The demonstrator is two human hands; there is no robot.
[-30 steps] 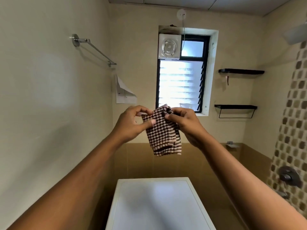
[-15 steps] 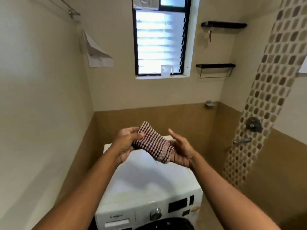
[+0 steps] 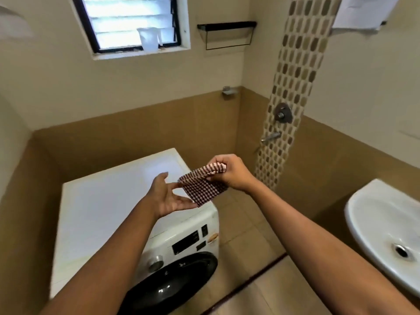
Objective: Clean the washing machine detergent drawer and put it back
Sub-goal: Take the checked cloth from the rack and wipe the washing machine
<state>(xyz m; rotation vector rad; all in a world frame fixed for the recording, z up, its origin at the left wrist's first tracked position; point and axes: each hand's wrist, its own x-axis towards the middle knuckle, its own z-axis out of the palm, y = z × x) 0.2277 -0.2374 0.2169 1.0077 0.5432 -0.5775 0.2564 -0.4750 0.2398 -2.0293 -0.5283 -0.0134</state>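
Head view takes in the washing machine (image 3: 109, 201), white, standing against the brown tiled wall; every place below is told from it. Above its front right corner the left hand (image 3: 169, 196) lies palm up, fingers spread and loose, fingertips touching the checked cloth (image 3: 202, 186), probably to steady it for folding. Right of that corner, the right hand (image 3: 229, 172) pinches the cloth's upper edge in closed fingers. No detergent drawer shows; it likely sits in the hidden front panel. Far right of the machine hangs a white basin (image 3: 363, 219).
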